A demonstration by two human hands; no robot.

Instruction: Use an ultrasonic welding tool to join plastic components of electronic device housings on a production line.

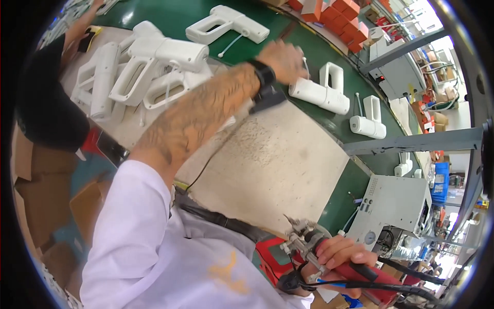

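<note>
My left hand reaches far across the table, smeared by motion, with a black band on its wrist. It is right beside a white plastic gun-shaped housing with a loop handle; whether it touches the housing I cannot tell. At the lower right, my right hand is wrapped round a red-handled corded tool. The tool's metal head ends in a thin point aimed at the near edge of the worn beige board. Another white housing lies beyond my left hand, with a white stem hanging from it.
Several white housings are piled left of my forearm. A smaller one lies on the green belt at right. Orange boxes stand behind. A grey post and white machine flank the right. A co-worker's dark sleeve is at left.
</note>
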